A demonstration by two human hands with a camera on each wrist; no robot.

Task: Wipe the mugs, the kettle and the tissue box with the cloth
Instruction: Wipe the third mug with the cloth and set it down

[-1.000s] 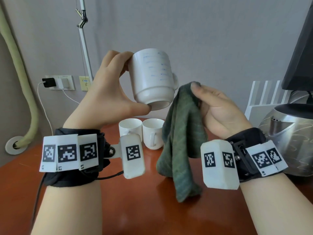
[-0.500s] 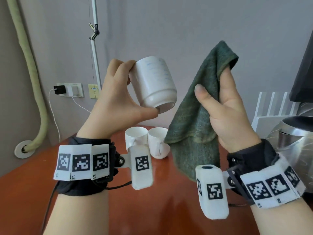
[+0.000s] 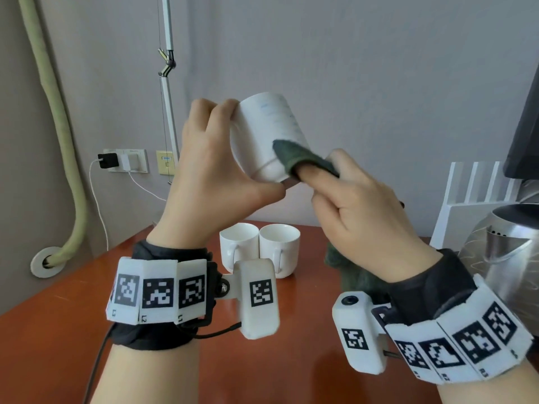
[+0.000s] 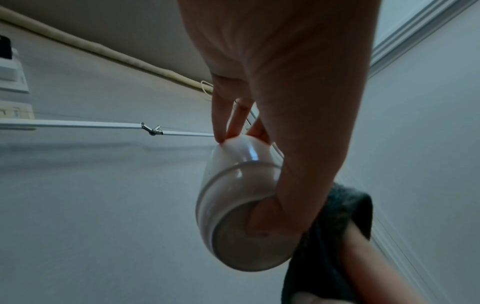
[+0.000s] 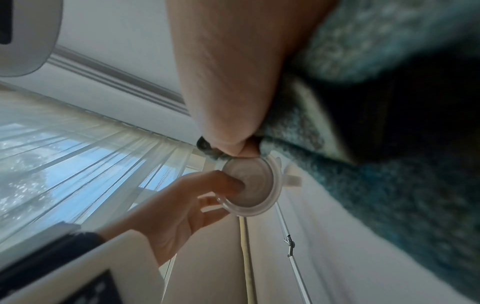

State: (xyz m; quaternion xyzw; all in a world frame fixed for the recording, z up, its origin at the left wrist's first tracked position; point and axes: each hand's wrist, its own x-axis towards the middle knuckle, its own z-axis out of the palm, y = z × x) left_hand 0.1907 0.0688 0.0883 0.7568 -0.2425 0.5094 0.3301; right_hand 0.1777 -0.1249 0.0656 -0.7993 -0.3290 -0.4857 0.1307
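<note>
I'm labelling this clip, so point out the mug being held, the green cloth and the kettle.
held mug point(image 3: 262, 132), head view, on its white side wall.
green cloth point(image 3: 294, 154), head view, fold pressed against the mug.
kettle point(image 3: 507, 258), head view, on its shiny metal body.

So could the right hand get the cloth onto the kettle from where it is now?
Probably yes. The kettle stands just right of the right hand, nothing between them, but the cloth is on the raised mug.
</note>
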